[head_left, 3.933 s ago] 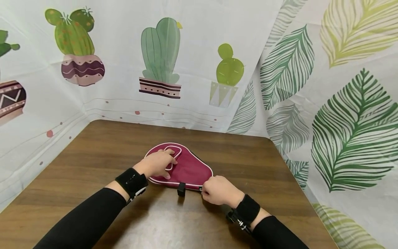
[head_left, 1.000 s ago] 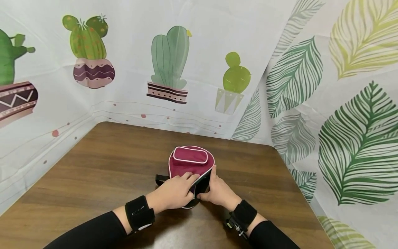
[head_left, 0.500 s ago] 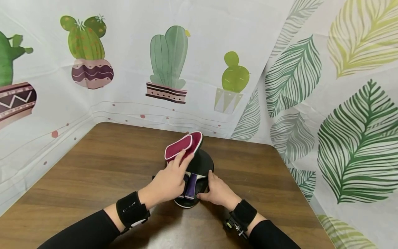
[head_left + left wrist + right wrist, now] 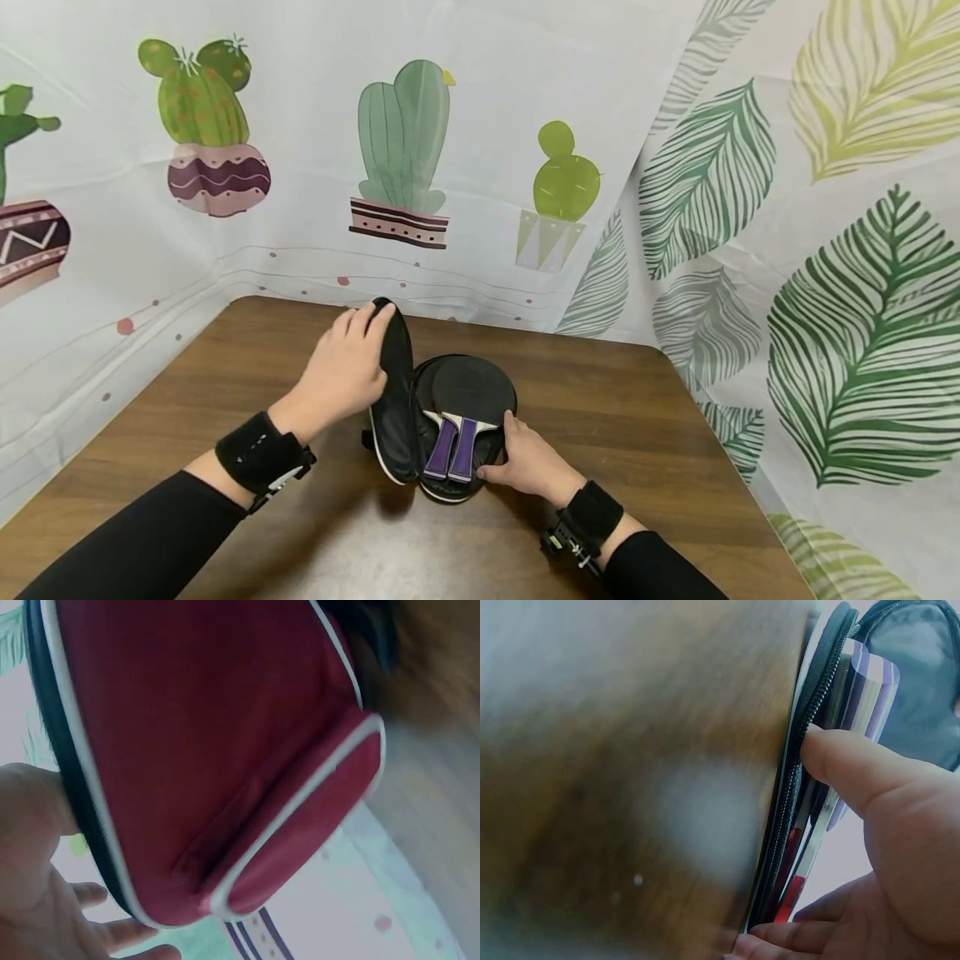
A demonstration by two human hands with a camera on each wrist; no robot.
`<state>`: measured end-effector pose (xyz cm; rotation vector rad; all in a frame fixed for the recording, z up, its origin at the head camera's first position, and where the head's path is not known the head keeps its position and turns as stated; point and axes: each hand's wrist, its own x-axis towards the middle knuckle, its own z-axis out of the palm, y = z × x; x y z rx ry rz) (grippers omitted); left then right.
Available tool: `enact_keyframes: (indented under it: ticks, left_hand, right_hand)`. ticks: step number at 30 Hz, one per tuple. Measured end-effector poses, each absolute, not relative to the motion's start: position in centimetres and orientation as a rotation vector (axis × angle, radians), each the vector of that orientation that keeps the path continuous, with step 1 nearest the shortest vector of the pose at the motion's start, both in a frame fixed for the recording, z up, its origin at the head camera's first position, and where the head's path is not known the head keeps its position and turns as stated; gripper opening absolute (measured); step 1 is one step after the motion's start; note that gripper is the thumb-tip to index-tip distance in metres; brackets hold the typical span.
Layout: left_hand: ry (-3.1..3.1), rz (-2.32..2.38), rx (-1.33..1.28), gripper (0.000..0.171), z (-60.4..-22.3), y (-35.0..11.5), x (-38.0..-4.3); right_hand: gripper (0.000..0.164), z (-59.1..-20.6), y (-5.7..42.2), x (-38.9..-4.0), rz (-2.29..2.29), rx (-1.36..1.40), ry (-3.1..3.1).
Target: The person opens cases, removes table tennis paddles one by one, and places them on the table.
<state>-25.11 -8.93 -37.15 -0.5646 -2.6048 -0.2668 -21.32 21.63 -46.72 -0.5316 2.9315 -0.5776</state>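
A dark red, white-piped table tennis bat case [image 4: 448, 493] lies on the table, its lid [image 4: 397, 400] swung up on the left. Inside the base lie two table tennis bats [image 4: 472, 387] with black faces and purple handles. My left hand [image 4: 337, 367] touches the raised lid's upper edge with fairly straight fingers. In the left wrist view the lid's red outer face and pocket [image 4: 307, 817] show. My right hand [image 4: 532, 461] rests against the base's right side, thumb and forefinger spread along the rim. The right wrist view shows that thumb [image 4: 847, 761] on the zip edge [image 4: 810, 724].
A brown wooden table [image 4: 615, 417] carries the case. Cloth with printed cacti [image 4: 405, 150] and leaves [image 4: 705, 175] hangs behind it and on both sides. A black strap [image 4: 367, 439] sticks out left of the case.
The case, zipped shut and lying sideways at first, has been turned and unzipped. My left hand has swung its lid up and leftward, uncovering the bats. My right hand has barely moved this last second.
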Motion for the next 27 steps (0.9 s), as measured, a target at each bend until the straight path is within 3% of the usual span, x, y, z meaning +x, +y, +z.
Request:
enact_keyframes:
  ticks: [10, 18, 23, 27]
  left_hand:
    - [-2.955, 0.026, -0.722, 0.063, -40.1, -12.2, -25.4]
    - [-3.271, -0.180, -0.619, 0.104, -43.4, -12.5, -26.2]
    - [-3.265, -0.185, -0.599, 0.114, -44.0, -11.9, -27.1]
    - [-3.277, -0.109, -0.557, 0.119, -44.1, -11.1, -27.1]
  right_hand:
    - [0.108, -46.7, 21.5, -21.4, -0.564, -0.537, 2.946]
    - [0.107, -46.8, 21.3, -21.4, -0.525, -0.540, 2.941]
    - [0.104, -46.4, 21.0, -21.6, -0.482, -0.516, 2.932]
    - [0.085, -46.0, 20.4, -21.6, -0.423, -0.517, 2.974]
